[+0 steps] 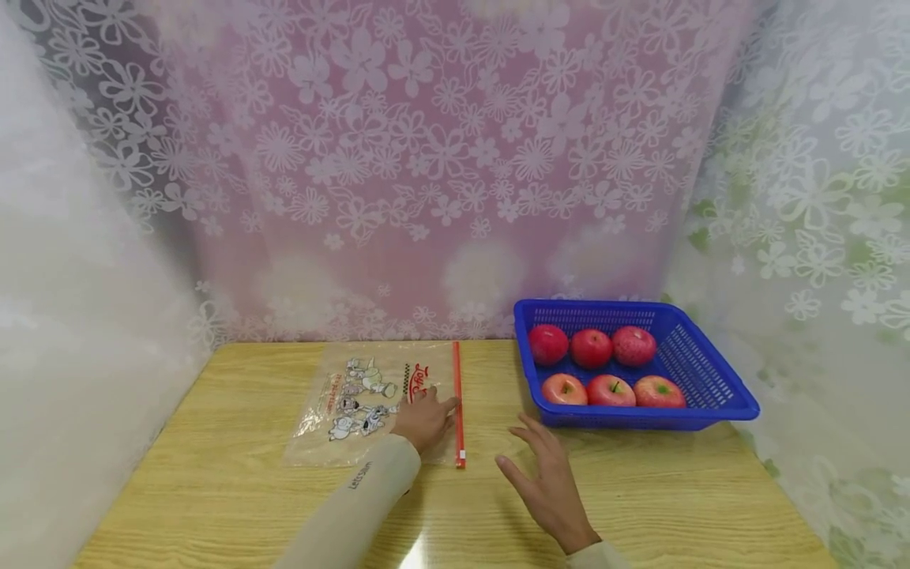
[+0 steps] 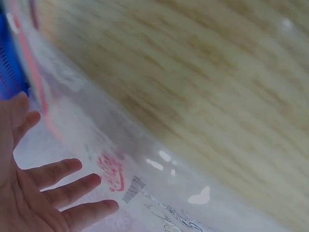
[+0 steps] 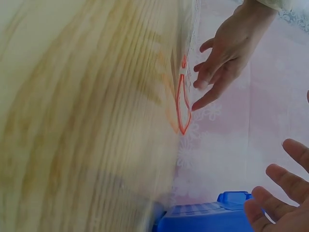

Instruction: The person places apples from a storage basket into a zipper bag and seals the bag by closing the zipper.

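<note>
Clear plastic bag [image 1: 373, 391] at seven o'clock in the head view, lying flat on the desk [image 1: 235, 450], cartoon print facing up, and that's where the action is! The left hand [image 1: 425, 419] is over it, fingers spread and wrapped round nothing, one fingertip right by the orange strip [image 1: 458, 371] along the bag's three o'clock edge. Whether that fingertip presses, I can't tell. The small white slider [image 1: 462, 454] sits at the strip's six o'clock end, and the right wrist view shows the strip bowing into a loop, so the mouth looks at least partly parted.

Over to five o'clock: the right hand [image 1: 543, 482], wide and holding nothing, hangs between the bag and the blue basket [image 1: 711, 414] at four o'clock. Six red apples [image 1: 611, 390] sit in that basket, three at the back, three in front.

So, the score: early days, I'd judge. Mouth apparently started, that much looks done; but the bag is flat with no apple inside, so its filling out remains.
</note>
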`<state>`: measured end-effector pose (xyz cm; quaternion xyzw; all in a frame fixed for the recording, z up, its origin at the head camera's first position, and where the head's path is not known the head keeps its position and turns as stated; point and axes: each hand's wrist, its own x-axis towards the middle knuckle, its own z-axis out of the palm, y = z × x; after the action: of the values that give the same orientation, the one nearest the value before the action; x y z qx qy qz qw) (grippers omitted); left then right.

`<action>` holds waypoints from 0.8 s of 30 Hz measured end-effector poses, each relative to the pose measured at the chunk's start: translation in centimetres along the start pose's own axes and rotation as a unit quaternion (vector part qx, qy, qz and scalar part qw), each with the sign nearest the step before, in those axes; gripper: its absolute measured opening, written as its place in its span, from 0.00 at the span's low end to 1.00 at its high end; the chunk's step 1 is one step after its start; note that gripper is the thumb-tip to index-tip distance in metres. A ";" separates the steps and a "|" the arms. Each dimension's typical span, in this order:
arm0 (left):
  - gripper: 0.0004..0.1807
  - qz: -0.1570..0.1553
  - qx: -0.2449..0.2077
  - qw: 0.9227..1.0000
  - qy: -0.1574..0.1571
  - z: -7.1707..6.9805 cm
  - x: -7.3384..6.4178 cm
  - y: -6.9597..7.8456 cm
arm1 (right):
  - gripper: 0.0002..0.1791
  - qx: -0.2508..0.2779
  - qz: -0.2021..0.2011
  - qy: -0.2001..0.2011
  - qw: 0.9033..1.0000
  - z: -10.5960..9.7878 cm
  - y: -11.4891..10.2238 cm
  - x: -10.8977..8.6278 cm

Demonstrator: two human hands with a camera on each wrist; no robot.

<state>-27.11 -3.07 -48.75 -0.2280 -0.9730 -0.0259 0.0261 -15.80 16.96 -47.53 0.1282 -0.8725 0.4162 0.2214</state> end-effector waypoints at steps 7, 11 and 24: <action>0.23 -0.010 0.022 0.999 -0.036 0.8 0.8 0.8 | 0.20 0.007 0.002 0.003 1.000 0.6 0.4 0.3; 0.24 -0.009 0.027 0.999 -0.028 1.0 0.7 1.2 | 0.21 0.008 0.003 0.002 1.000 1.0 0.5 0.4; 0.13 -0.009 0.007 1.000 0.017 1.0 0.8 1.2 | 0.20 0.004 0.012 -0.006 1.000 1.5 0.7 0.7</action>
<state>-27.37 -1.57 -49.67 -0.2184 -0.9746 -0.0229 0.0442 -17.14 16.19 -48.53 0.1210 -0.8738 0.4212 0.2107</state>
